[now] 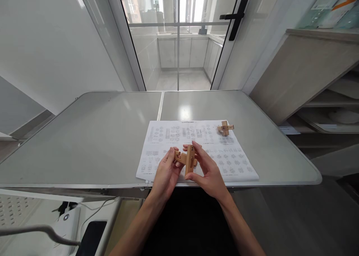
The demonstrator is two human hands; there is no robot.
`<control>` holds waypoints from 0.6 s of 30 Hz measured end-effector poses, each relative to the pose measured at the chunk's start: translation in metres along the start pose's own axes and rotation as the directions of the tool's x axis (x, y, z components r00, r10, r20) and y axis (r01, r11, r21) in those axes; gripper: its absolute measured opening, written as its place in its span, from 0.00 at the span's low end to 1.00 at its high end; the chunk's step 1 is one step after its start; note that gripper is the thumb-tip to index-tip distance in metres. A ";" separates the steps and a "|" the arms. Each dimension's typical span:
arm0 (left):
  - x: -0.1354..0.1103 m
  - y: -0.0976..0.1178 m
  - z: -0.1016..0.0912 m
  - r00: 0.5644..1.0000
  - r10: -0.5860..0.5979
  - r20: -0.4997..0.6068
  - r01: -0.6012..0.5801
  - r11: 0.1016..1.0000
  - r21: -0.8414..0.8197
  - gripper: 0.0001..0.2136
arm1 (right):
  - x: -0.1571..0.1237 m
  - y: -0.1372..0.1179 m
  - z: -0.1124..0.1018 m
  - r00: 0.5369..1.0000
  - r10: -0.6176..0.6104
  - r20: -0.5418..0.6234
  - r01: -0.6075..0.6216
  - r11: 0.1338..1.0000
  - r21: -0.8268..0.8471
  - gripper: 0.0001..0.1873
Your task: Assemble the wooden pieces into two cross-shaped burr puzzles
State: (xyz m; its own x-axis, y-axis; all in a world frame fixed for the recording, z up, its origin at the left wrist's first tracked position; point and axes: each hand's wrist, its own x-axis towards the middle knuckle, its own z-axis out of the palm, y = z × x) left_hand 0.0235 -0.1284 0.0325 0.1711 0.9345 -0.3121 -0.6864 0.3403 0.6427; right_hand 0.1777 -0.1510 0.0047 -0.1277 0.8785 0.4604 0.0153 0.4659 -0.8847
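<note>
Near the table's front edge, my two hands meet over a printed sheet. My left hand [167, 170] pinches a notched wooden puzzle piece [181, 157] that lies crosswise. Gripped between the thumb and fingers of my right hand [209, 173] is an upright wooden puzzle piece [190, 160] marked "2". The two pieces touch or overlap; whether they interlock I cannot tell. Farther back on the right, a cross-shaped wooden puzzle [224, 128], also marked "2", rests on the printed sheet [157, 136], which carries rows of small diagrams.
The grey table [112, 136] has a white seam running front to back. Beyond it stands a glass door with a black handle [238, 18]. A shelf unit [316, 61] is on the right. At lower left are a phone [91, 239], a white power bank [67, 224] and cables.
</note>
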 end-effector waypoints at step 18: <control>-0.031 -0.015 0.012 0.997 0.071 0.022 -0.074 0.963 0.259 0.21 | -0.005 -0.011 0.012 0.994 0.111 -0.003 -0.109 0.982 0.155 0.42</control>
State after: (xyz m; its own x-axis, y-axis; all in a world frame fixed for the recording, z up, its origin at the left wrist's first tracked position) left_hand 0.0368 -0.1615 0.0412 0.1375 0.9584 -0.2502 -0.4910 0.2853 0.8231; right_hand 0.1660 -0.1613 0.0111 -0.1225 0.9250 0.3597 -0.1245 0.3452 -0.9302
